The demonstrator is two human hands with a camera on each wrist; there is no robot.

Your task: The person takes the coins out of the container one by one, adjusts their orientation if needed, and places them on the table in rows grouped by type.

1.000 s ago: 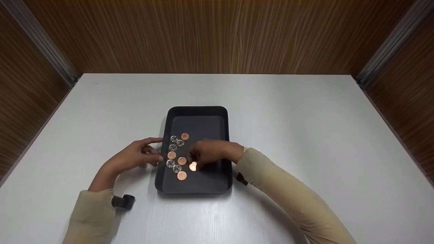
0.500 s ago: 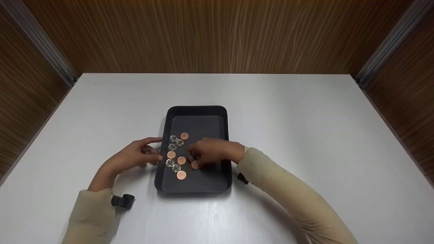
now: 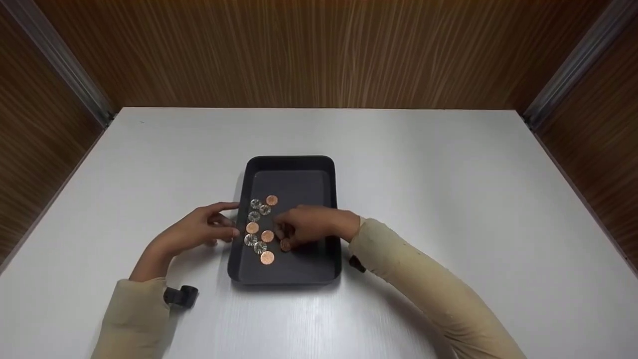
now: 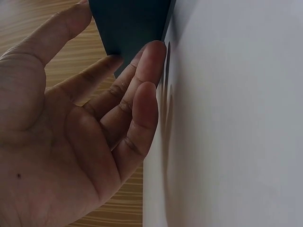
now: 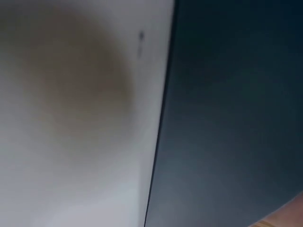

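Under your right hand (image 3: 311,225), inside the black tray (image 3: 291,169) on the counter (image 3: 448,199), a copper coin (image 3: 285,245) lies touching your curled fingers (image 3: 282,231), now darker than a second ago. Your left hand (image 3: 197,230) rests relaxed against the tray's side.

1. A dark tray (image 5: 232,113) fills the right side of the right wrist view, its surface blurred and plain.
2. The tray's left edge runs as 1 near-upright line (leaning slightly, its top further right) from the top of the frame to the bottom.
3. A white table (image 5: 71,118) lies to the left of that edge, touching it.
4. A soft brownish shadow covers the table's upper part.
5. A small dark mark (image 5: 140,36) sits on the table near the tray's edge.
6. A sliver of skin shows at the bottom right corner, too blurred to tell more.
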